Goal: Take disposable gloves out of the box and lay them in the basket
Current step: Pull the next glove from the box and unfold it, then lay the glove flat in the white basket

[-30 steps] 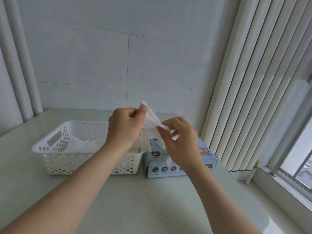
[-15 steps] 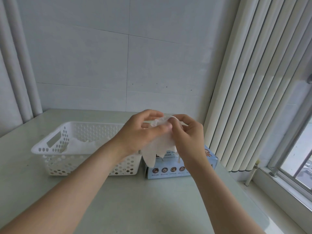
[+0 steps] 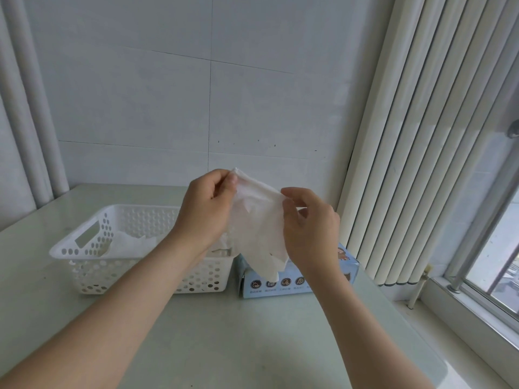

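Observation:
A thin white disposable glove [image 3: 259, 220] hangs spread between my two hands, above the gap between basket and box. My left hand [image 3: 206, 209] pinches its upper left corner with thumb and fingers. My right hand [image 3: 310, 226] pinches its right edge. The glove's fingers dangle down in front of the light blue glove box [image 3: 280, 284], which stands on the table, partly hidden by my right hand. The white perforated basket [image 3: 92, 248] sits left of the box, with white gloves [image 3: 132, 242] lying inside it.
Basket and box stand on a pale grey-green table [image 3: 224, 332] against a white tiled wall. Vertical white blinds [image 3: 421, 136] hang at the right, with a window sill and window [image 3: 491, 276] beyond the table's right edge.
The hands, close together on a bunched glove half a second ago, have drawn apart. The glove is now stretched open and flat between them, held slightly higher.

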Action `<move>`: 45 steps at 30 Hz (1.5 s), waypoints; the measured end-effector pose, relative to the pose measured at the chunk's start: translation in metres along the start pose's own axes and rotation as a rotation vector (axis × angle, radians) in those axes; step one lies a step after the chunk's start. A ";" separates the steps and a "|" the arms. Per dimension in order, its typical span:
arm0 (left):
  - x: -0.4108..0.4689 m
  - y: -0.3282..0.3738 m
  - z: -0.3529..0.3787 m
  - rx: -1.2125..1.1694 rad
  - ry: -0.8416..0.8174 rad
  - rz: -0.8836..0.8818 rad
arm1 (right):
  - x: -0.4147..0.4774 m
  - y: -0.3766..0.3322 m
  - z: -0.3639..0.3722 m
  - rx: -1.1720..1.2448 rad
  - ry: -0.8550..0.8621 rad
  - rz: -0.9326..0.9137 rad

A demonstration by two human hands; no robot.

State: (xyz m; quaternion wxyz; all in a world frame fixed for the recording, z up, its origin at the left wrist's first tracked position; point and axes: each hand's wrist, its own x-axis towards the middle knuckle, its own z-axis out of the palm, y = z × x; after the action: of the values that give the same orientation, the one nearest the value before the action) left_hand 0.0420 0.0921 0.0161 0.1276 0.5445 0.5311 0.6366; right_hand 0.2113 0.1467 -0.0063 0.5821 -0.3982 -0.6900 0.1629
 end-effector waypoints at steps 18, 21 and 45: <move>0.014 -0.005 -0.018 0.294 0.119 0.051 | -0.001 -0.009 -0.005 0.336 -0.137 0.237; 0.015 0.000 -0.025 0.293 0.157 0.106 | 0.000 -0.011 -0.009 0.267 -0.296 0.271; 0.034 -0.029 -0.119 0.942 0.048 -0.364 | 0.035 -0.048 0.083 -0.105 -0.543 0.191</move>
State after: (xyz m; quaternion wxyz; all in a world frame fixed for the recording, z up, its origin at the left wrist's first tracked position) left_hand -0.0811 0.0651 0.0299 -0.0352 0.4269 0.8496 0.3076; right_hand 0.1160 0.1616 0.0278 0.3368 -0.4328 -0.7874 0.2814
